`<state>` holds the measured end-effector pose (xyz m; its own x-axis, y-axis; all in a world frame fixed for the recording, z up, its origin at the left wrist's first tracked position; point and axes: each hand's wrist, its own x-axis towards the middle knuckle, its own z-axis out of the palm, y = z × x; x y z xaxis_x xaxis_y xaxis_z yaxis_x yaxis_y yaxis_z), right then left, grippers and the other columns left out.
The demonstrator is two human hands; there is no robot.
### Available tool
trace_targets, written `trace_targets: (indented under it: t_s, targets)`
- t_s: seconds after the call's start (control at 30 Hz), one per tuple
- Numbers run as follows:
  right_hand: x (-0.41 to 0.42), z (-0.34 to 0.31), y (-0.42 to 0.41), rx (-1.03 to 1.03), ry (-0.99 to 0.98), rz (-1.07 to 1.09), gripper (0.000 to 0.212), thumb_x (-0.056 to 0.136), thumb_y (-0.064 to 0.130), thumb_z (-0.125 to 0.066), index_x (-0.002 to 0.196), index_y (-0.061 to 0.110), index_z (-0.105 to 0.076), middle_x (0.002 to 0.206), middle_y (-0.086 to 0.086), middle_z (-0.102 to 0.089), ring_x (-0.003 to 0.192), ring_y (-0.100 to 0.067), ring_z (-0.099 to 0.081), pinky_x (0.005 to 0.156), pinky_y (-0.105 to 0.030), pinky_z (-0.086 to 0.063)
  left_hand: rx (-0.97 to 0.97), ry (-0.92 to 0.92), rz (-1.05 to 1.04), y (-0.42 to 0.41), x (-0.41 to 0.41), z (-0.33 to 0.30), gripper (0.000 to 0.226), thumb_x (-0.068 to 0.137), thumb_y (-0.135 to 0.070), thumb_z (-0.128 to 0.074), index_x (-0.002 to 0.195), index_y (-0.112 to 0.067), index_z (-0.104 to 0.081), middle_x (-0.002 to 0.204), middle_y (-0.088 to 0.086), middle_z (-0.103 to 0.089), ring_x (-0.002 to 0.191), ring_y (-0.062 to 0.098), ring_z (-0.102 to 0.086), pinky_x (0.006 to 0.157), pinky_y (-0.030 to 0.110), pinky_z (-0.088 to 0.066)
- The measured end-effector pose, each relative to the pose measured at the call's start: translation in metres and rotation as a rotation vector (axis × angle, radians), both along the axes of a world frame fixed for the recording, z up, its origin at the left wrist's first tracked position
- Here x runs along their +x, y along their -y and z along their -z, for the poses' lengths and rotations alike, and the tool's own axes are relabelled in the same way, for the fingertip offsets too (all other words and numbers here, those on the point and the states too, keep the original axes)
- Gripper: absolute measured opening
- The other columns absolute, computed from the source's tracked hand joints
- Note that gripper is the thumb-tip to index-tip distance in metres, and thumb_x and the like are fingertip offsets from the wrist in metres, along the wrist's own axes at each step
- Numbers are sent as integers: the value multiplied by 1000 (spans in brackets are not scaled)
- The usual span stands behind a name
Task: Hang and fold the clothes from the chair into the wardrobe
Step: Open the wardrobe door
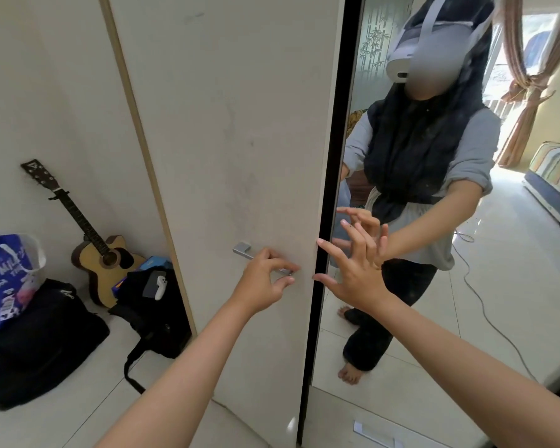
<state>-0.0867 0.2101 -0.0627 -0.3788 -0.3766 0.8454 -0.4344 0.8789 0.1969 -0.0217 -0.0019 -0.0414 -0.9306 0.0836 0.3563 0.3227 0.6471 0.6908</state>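
A cream wardrobe door (pixel 240 124) fills the middle of the view, with a silver bar handle (pixel 244 250) at waist height. My left hand (pixel 265 279) curls its fingers round the right end of that handle. My right hand (pixel 353 273) is spread with straight fingers, fingertips on the door's right edge beside the black frame of the mirror door (pixel 434 286). The mirror reflects a person in a grey top and dark headscarf. No chair or clothes are in view.
An acoustic guitar (pixel 101 253) leans on the wall at the left. Below it lie a black bag (pixel 39 344), a blue printed bag (pixel 4 279) and a black backpack (pixel 156 305) with a white controller. A second handle (pixel 369 431) shows at the bottom.
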Motion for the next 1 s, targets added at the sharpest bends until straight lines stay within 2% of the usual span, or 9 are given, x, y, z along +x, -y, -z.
trace_targets:
  t_s: [0.07,0.13,0.3,0.43,0.53,0.7,0.83,0.93,1.0]
  targets:
    - [10,-4,4,6,-1,19,76,69,65,-65,134,36,-41,145,-14,-27,135,-33,-26,114,-50,5,2,25,-4,3,9,-3,22,80,-15,-71,101,-23,-73,99,0,-54,94,7,-55,84,7,-35]
    - [19,-4,10,16,19,32,80,67,66,-66,136,37,-38,146,-14,-27,136,-33,-26,111,-54,-1,-2,46,-9,8,19,-6,23,81,-18,-71,104,-24,-72,102,-2,-53,95,6,-53,81,-1,-32]
    - [48,-7,31,61,49,18,92,65,72,-66,142,36,-31,147,-15,-26,137,-35,-26,109,-56,-2,16,56,-15,27,52,-4,18,80,-22,-73,98,-25,-73,103,-4,-53,99,8,-52,89,13,-37]
    - [79,-12,59,85,76,-67,93,69,81,-53,146,38,-22,148,-15,-24,137,-34,-27,112,-53,2,26,1,-35,56,88,1,13,77,-22,-75,88,-27,-72,100,-6,-54,97,6,-54,88,11,-37]
    - [104,-16,90,102,132,-144,94,70,84,-47,147,37,-19,149,-15,-24,138,-33,-26,111,-55,-3,14,-23,-31,83,119,-2,11,77,-20,-74,85,-27,-70,97,-7,-57,93,2,-56,87,12,-39]
    - [143,-25,151,159,181,-307,100,69,86,-46,149,35,-14,153,-13,-21,140,-31,-25,109,-57,-10,62,-47,-92,134,177,-18,23,84,-22,-67,105,-30,-60,106,-17,-62,98,-5,-58,90,18,-46]
    - [156,-41,198,234,126,-450,103,70,75,-57,151,37,-7,160,-3,-9,144,-25,-22,110,-57,-12,139,-226,-134,165,221,-44,44,88,-14,-62,127,-29,-47,125,-17,-55,112,0,-56,98,23,-45]
    - [163,-72,237,87,140,-537,101,74,67,-58,152,31,-5,160,4,-9,143,-20,-26,111,-56,-14,160,-346,-170,184,242,-68,54,87,-8,-62,135,-22,-42,132,-9,-53,116,5,-55,98,26,-46]
    - [165,-93,265,50,179,-572,101,74,66,-59,152,28,-8,158,2,-12,143,-21,-28,110,-59,-18,125,-391,-245,198,251,-78,62,86,-10,-63,139,-27,-36,136,-8,-49,119,5,-52,97,22,-46]
